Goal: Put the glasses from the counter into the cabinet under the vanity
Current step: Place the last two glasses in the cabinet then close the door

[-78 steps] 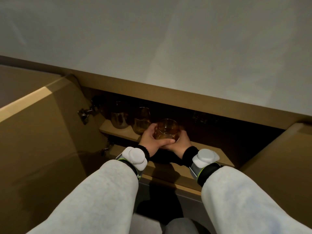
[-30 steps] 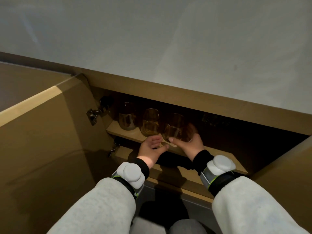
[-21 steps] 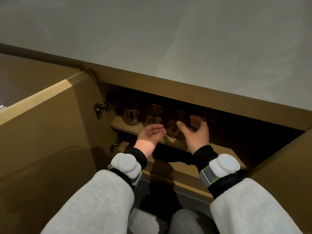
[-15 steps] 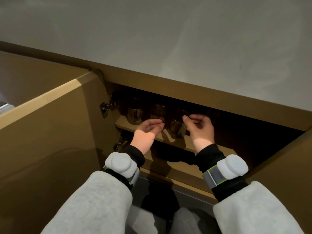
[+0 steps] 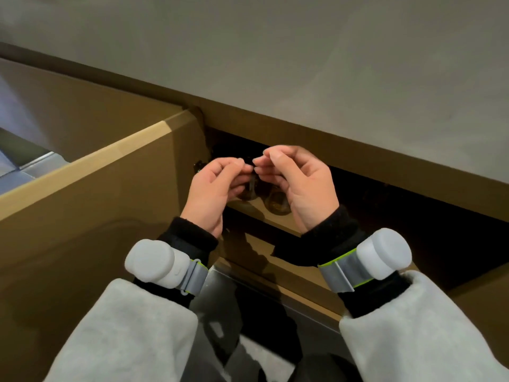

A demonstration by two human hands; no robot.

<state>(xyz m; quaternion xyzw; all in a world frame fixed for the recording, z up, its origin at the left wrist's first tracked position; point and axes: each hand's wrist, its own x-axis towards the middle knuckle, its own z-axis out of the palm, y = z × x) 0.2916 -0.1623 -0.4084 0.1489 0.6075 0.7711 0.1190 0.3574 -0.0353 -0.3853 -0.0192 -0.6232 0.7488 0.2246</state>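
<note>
Both hands have drawn back from the shelf [image 5: 256, 213] — left hand [image 5: 213, 193] and right hand [image 5: 298, 186] loosely curled, holding nothing, fingertips nearly meeting; amber glasses [image 5: 276, 205] at 12 o'clock behind.

Head camera: on my head, looking forward and down over the counter [image 5: 303, 51] front edge.
Nearness: close above my hands.

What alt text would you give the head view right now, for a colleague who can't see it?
Both hands, left hand and right hand, hang with loosely curled fingers, holding nothing, in front of the open cabinet's shelf. Two amber glasses show on the shelf behind them. The left door stands open under the pale counter.
</note>
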